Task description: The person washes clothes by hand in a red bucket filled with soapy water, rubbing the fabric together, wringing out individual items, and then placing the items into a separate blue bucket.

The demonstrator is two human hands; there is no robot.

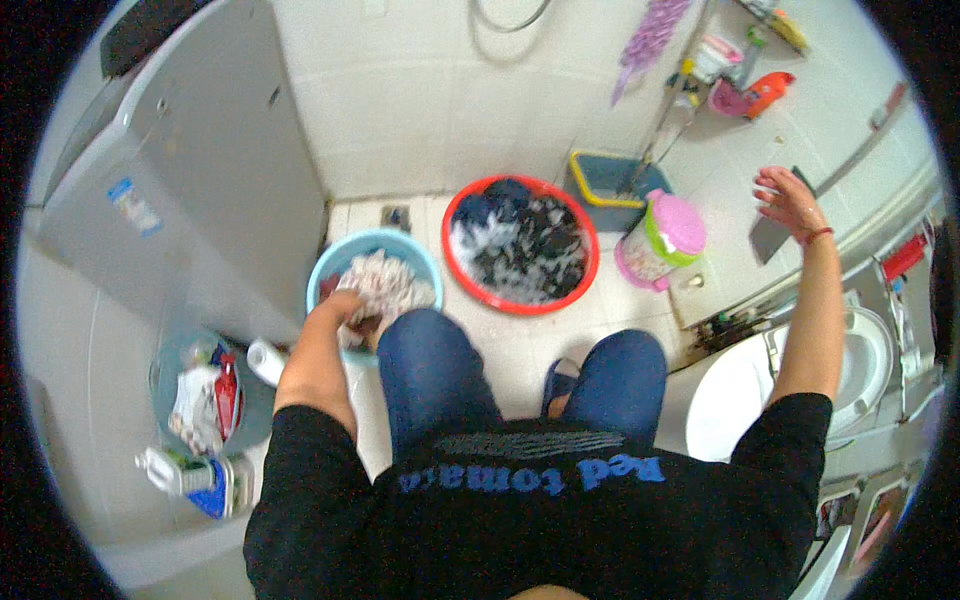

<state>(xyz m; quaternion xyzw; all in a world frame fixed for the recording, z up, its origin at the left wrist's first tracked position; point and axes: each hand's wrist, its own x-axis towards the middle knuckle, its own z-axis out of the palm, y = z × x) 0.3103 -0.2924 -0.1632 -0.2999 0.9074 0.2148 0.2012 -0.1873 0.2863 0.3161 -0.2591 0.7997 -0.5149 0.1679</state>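
My left hand (343, 304) reaches down into a light blue basin (318, 268), against the wet pale laundry (385, 287) and some dark red cloth in it. Its fingertips are hidden among the clothes, so whether they grip anything does not show. Out to the right, my right hand (791, 204) is raised in the air with its fingers apart and nothing in it. Behind that hand is a flat grey panel (770, 238). A red basin (592, 255) stands in front of my knees, with dark clothes (530, 240) in sudsy water.
A grey-blue mop bucket (607, 212) with a yellow rim and a pink-lidded bin (678, 224) stand beyond the red basin. A toilet (866, 365) is at right. At left are a grey appliance (215, 190), a tub (165, 385) of bottles and cloth, and a white bottle (265, 361).
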